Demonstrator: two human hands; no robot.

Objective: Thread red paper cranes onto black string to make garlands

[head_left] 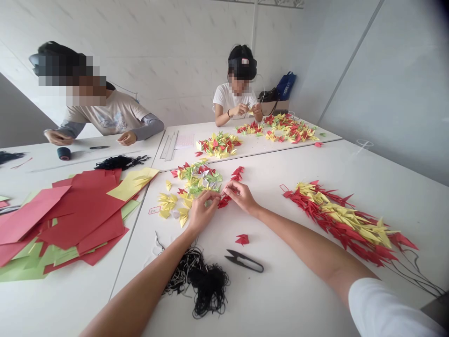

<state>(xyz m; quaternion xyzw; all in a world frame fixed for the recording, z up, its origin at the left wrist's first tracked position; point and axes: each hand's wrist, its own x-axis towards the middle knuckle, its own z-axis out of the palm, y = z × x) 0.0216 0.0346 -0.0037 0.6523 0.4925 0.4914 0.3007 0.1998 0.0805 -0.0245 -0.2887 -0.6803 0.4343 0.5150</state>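
My left hand [201, 211] and my right hand [242, 196] meet over the white table, both pinched on small red folded paper pieces [223, 201] held between them. A thin needle or thread end seems to stick out near my right fingers. Just beyond lies a pile of red, green and yellow folded pieces [196, 180], with a loose yellow group [171, 206] to its left. One red folded piece [242, 239] lies on the table below my hands.
Black thread snips [244, 261] and a tangle of black thread [203, 281] lie near me. A strung garland of red and yellow pieces [347, 220] lies at right. Red, yellow and green paper sheets [70, 210] cover the left. Two other people work at far tables.
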